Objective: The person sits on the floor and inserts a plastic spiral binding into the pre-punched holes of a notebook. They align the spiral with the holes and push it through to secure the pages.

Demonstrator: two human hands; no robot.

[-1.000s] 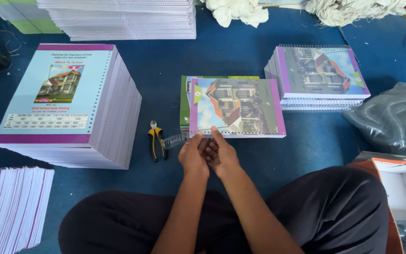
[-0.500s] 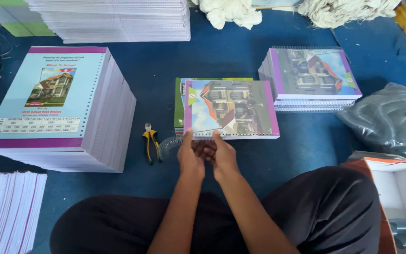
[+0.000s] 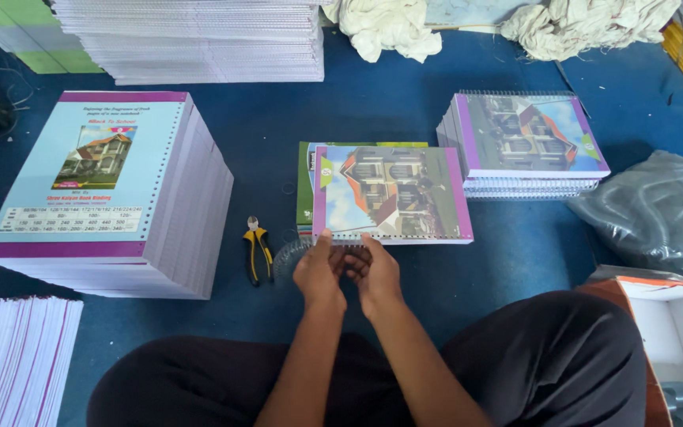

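At the notebook's near edge, both hands still pinch its spiral wire, grip closed as before

My left hand and right hand meet at the near punched edge of the notebook, pliers just left, on blue floor.

both hands close together — fingers curled, thumbs raised.

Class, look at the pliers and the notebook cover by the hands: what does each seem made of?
Pliers: apparently metal jaws, with yellow and black handles that look like rubber or plastic. Notebook cover: seemingly glossy printed card, flat, with a punched edge near both hands.
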